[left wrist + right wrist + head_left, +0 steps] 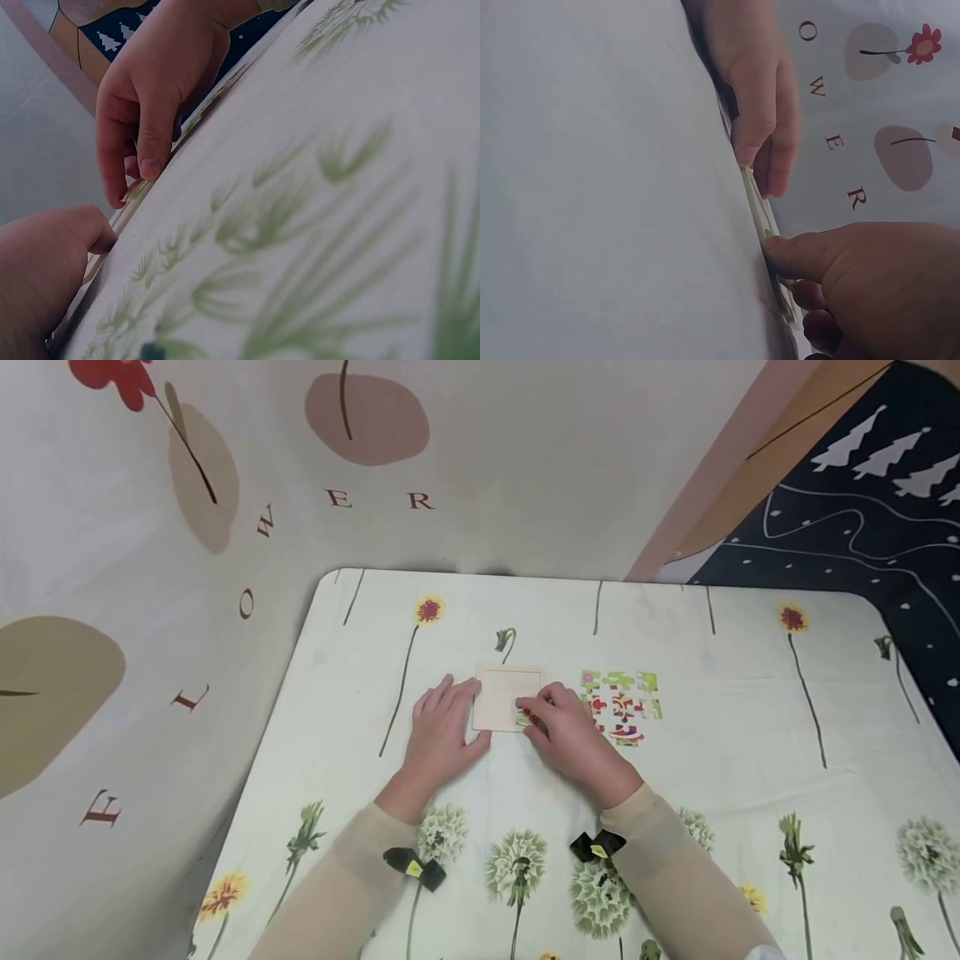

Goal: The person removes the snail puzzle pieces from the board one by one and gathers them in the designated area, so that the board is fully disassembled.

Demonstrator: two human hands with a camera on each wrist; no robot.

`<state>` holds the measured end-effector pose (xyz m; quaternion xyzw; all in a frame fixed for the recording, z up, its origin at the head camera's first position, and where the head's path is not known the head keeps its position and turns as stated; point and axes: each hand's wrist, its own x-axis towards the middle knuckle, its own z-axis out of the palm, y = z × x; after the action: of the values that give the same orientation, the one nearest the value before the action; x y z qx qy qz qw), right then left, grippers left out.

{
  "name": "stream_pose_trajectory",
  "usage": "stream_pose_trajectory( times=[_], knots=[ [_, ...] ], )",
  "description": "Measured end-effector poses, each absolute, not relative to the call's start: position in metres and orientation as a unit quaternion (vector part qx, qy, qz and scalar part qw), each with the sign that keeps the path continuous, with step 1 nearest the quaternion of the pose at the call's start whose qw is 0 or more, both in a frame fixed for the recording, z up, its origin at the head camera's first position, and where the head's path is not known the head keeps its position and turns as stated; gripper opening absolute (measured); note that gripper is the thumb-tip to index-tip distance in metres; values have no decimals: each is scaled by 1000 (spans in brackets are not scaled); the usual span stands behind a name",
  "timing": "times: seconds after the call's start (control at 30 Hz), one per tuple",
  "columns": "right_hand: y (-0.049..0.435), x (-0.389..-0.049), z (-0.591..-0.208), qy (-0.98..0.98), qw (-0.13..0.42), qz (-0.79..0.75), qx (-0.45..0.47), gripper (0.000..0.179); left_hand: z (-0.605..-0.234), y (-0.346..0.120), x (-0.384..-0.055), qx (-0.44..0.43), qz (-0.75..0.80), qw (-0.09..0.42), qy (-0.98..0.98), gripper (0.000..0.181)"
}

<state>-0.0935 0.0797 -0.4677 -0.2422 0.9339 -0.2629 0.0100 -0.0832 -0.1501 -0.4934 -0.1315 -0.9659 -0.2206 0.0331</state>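
Note:
In the head view a shallow square wooden puzzle tray [498, 700] lies flat on the table between both hands. My left hand [441, 739] rests at its left side, fingers extended along that edge and thumb touching the near edge. A small colourful jigsaw piece [523, 717] is pinched in my right hand [572, 735] over the tray's near right corner. Fingers partly cover the piece; whether it lies fully inside the rim I cannot tell. The right wrist view shows the right thumb [799, 253] low against the tray edge, with the left hand [761, 97] beyond.
Several loose jigsaw pieces [621, 680], green and red, lie grouped just right of the right hand, some partly hidden by it. A flower-printed cloth [720, 710] covers the table. Behind stands a printed backdrop [525, 485], with a dark sheet [847, 527] at the right.

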Motion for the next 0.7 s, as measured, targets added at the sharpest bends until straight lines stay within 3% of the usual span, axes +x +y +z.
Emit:
stream_pose_trajectory(
  times=[0.7],
  knots=[
    [82, -95, -470, 927, -25, -289, -239, 33, -493, -150, -84, -134, -220, 39, -965, 71]
  ],
)
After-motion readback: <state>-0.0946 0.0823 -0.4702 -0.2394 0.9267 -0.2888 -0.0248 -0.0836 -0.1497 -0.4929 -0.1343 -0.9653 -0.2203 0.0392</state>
